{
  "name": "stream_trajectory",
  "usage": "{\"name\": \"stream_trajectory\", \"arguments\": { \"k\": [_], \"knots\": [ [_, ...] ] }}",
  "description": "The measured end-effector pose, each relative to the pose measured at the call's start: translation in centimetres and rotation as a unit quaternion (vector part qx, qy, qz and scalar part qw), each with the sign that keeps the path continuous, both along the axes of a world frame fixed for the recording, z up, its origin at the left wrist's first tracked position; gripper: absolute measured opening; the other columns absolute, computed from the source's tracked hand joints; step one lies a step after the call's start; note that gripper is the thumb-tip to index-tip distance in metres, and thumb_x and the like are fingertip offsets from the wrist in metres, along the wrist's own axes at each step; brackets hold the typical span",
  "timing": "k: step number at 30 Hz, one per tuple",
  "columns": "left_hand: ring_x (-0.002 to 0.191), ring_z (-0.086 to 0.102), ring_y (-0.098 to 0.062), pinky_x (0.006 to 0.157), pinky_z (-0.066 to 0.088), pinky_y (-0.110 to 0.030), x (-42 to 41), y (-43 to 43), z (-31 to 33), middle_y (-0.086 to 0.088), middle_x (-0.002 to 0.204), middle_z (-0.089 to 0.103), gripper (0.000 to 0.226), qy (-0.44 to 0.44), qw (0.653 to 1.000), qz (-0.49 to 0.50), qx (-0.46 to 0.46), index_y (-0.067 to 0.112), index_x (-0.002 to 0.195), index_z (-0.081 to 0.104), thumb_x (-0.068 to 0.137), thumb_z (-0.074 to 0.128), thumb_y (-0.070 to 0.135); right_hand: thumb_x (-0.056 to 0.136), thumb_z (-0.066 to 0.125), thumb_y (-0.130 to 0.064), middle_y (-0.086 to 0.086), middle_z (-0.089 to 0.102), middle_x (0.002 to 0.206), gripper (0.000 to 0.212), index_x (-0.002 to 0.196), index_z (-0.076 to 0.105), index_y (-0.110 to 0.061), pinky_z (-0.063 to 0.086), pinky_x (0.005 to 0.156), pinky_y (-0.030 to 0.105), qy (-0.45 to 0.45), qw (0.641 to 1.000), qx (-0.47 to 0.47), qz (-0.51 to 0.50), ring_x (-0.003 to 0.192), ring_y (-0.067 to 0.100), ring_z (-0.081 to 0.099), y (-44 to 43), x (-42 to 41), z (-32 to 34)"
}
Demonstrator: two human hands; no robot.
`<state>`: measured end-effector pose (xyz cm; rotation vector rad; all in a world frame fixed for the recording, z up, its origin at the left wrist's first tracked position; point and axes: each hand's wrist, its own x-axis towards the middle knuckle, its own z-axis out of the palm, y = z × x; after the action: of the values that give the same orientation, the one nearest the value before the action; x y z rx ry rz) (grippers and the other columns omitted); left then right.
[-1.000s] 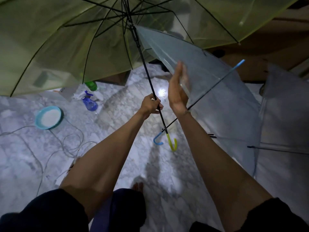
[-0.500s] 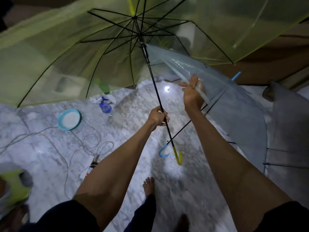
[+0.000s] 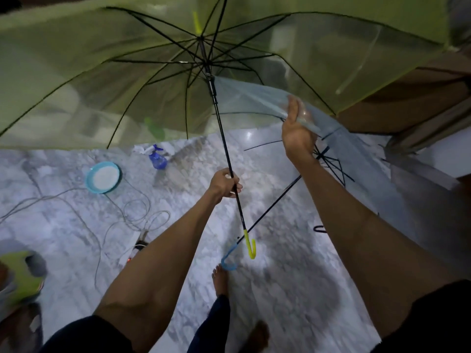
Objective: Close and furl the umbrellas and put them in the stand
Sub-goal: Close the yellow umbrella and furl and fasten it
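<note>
Single head-worn wide-angle view; faces forward and down along both forearms (image 3: 165, 250); green umbrella (image 3: 102, 72) close overhead, floor (image 3: 293, 289) far below.

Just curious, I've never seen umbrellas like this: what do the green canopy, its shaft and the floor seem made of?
Green canopy: thin translucent plastic film, probably vinyl; shapes behind show through it. Shaft: thin, straight, black, likely painted metal, unconfirmed. Floor: polished marble or marble-look tile, with grey veining and a bright reflection.
</note>
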<state>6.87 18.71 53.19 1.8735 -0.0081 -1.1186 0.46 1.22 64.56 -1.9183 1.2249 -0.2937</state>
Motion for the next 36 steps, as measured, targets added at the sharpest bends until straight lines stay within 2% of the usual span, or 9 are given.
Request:
{"name": "stream_trajectory", "arguments": {
  "k": [3,7,11,18,20,23,27,33,36],
  "knots": [
    [0.056,0.059,-0.025,0.05,0.053,-0.028,-0.1,1.5,-0.2,-0.014,0.069,0.061,0.024,0.006,1.0,0.018,-0.005,0.01,0.074,0.052,0.095,0.049,-0.001,0.09,0.011,-0.076,0.011,0.035,0.153,0.085,0.151,0.033,-0.021,0.019,0.117,0.044,0.026,0.998,0.058,0.002,0.142,0.03,0.03,1.0,0.2,-0.4],
    [0.058,0.061,-0.025,0.046,0.052,-0.026,-0.5,3.1,0.1,-0.014,0.071,0.063,0.018,0.015,0.999,0.036,-0.007,0.009,0.08,0.05,0.096,0.049,0.001,0.091,0.036,-0.069,0.002,0.064,0.125,0.069,0.134,0.055,-0.018,0.046,0.103,0.036,-0.112,0.993,0.035,-0.02,0.12,0.018,0.057,3.1,0.6,-1.7],
    [0.056,0.062,-0.023,0.056,0.053,-0.031,-0.7,4.9,-0.4,-0.016,0.072,0.067,0.014,0.018,0.999,0.039,0.018,0.008,0.085,0.054,0.098,0.05,0.007,0.102,0.038,-0.044,0.002,0.067,0.119,0.043,0.123,0.062,-0.015,0.045,0.094,0.023,-0.117,0.993,0.005,0.006,0.11,0.018,0.061,4.1,1.5,-1.0],
    [0.05,0.063,-0.019,0.052,0.057,-0.028,-1.0,8.2,-1.5,-0.017,0.071,0.063,0.01,0.041,0.998,0.056,0.0,0.002,0.085,0.058,0.093,0.056,-0.002,0.104,0.033,-0.045,-0.007,0.066,0.116,0.04,0.121,0.063,-0.024,0.037,0.061,0.002,-0.095,0.995,0.008,0.037,0.095,0.007,0.059,5.2,2.0,-0.5],
    [0.05,0.063,-0.022,0.061,0.059,-0.035,-1.1,8.4,-1.7,-0.019,0.072,0.061,0.008,0.054,0.995,0.077,-0.02,-0.002,0.083,0.06,0.09,0.058,-0.005,0.103,0.035,-0.046,-0.009,0.064,0.108,0.039,0.12,0.063,-0.025,0.037,0.059,0.006,-0.1,0.994,0.026,0.041,0.089,0.007,0.056,5.8,1.6,-0.6],
    [0.052,0.062,-0.023,0.058,0.057,-0.033,-1.3,8.2,-1.6,-0.018,0.073,0.059,0.02,0.066,0.989,0.123,-0.04,-0.001,0.071,0.057,0.089,0.056,-0.01,0.102,0.036,-0.049,-0.009,0.063,0.105,0.039,0.117,0.065,-0.029,0.037,0.075,0.019,-0.086,0.995,0.043,0.037,0.089,0.007,0.051,7.0,1.6,-1.1],
    [0.074,0.066,-0.021,0.071,0.056,-0.035,-0.4,8.1,-0.7,-0.01,0.085,0.069,0.015,0.038,0.992,0.115,-0.044,0.01,0.097,0.058,0.09,0.056,-0.004,0.102,0.037,-0.045,-0.006,0.069,0.106,0.036,0.107,0.068,-0.028,0.041,0.075,0.023,-0.09,0.995,0.028,0.027,0.088,0.011,0.057,8.0,2.0,-1.5],
    [0.081,0.069,-0.02,0.075,0.057,-0.04,2.3,6.4,1.2,-0.009,0.093,0.069,0.014,0.048,0.978,0.172,-0.11,0.015,0.112,0.05,0.099,0.051,0.02,0.103,0.036,-0.035,-0.004,0.063,0.093,0.036,0.101,0.07,-0.023,0.037,0.06,0.02,-0.079,0.995,0.012,0.054,0.085,0.011,0.056,9.3,2.0,-1.9],
    [0.076,0.065,-0.021,0.075,0.056,-0.046,4.2,5.5,2.4,-0.008,0.087,0.065,0.016,0.029,0.977,0.175,-0.116,0.02,0.115,0.048,0.1,0.049,0.025,0.102,0.038,-0.033,-0.001,0.065,0.083,0.036,0.092,0.07,-0.02,0.043,0.063,0.028,-0.089,0.995,0.002,0.055,0.078,0.016,0.059,9.8,2.1,-2.0]
  ]
}}
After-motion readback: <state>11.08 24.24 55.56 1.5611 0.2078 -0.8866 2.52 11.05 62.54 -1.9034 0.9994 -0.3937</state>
